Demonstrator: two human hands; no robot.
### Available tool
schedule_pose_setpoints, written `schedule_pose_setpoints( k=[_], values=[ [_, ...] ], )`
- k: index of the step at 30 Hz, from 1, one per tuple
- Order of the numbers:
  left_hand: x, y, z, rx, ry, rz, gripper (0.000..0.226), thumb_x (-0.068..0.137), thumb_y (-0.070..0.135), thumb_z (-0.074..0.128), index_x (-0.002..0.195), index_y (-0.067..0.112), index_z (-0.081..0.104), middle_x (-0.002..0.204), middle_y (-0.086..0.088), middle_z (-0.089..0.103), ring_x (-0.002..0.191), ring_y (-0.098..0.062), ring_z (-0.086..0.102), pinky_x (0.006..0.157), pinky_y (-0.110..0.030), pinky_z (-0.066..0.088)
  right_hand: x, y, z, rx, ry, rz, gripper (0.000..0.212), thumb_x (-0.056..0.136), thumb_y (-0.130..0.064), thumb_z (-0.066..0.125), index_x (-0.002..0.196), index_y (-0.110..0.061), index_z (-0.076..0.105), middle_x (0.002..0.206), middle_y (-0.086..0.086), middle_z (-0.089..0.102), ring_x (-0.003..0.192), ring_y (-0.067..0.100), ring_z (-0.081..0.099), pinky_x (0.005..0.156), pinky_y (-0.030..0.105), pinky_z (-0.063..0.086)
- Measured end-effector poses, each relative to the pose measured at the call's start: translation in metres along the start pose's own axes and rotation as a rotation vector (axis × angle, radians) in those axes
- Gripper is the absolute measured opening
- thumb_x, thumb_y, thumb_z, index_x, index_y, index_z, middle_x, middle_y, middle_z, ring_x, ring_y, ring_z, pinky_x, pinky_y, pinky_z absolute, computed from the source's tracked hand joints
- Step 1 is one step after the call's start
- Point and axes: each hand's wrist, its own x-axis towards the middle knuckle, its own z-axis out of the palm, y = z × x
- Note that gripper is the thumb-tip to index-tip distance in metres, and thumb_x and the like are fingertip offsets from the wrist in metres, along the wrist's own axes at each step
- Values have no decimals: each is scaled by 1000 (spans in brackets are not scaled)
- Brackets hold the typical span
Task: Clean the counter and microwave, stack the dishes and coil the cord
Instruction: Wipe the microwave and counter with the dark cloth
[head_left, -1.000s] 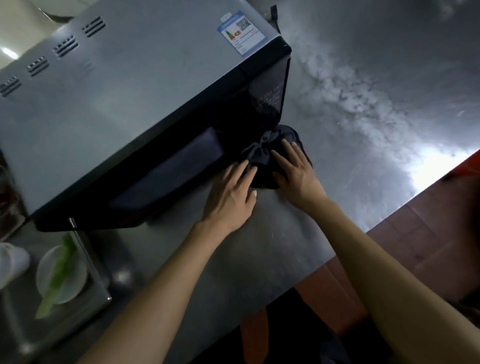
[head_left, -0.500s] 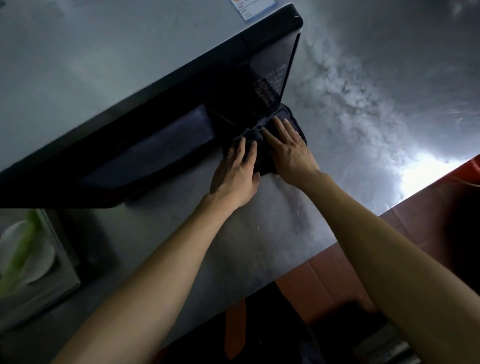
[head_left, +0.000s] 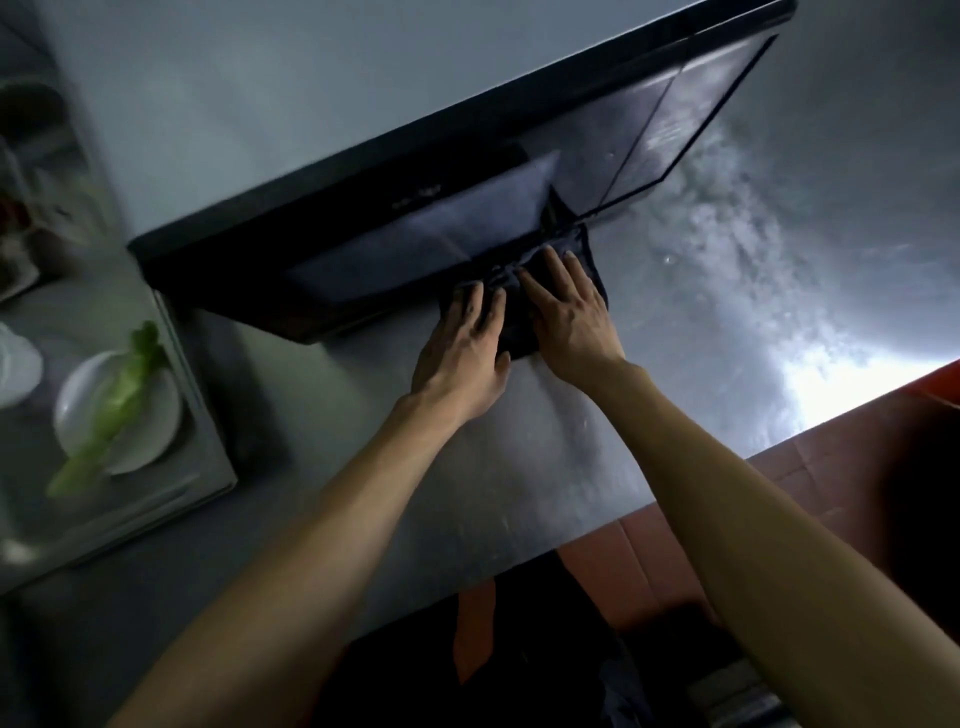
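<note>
Both hands pressing a dark cloth against the counter at the microwave's front foot.

The left hand and right hand are lying flat, fingers straight, grasping nothing, bearing down on the cloth to scrub the steel counter just before the microwave. Compared with a second ago, the cloth is sitting farther under the door.
</note>
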Motion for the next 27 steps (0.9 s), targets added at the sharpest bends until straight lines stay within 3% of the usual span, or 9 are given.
schedule_pose_setpoints(
  k=[9, 17, 27],
  values=[
    [-65, -84, -6, -10, 28, -91, 79, 94, 34, 55, 158, 14, 13, 164, -16, 12, 151, -34, 8, 120, -43, 23, -12, -95, 42, -1, -4, -52, 54, 103, -32, 40, 155, -27, 28, 166, 12, 7, 152, 35, 0, 122, 50, 13],
    [-117, -138, -7, -26, 0, -224, 76, 100, 41, 45, 158, 16, 2, 165, -14, -3, 152, -33, -3, 121, -43, 19, -19, -168, 71, -22, -64, -143, 52, 103, -36, 36, 154, -29, 28, 165, 11, 9, 152, 35, 0, 122, 52, 15],
    [-159, -139, 8, -34, -9, -218, 74, 100, 41, 42, 158, 16, 4, 165, -17, -2, 151, -37, -4, 121, -48, 19, -63, -181, 80, -78, -94, -152, 55, 104, -36, 36, 156, -31, 20, 166, 6, 1, 152, 31, -2, 123, 47, 13]
  ],
)
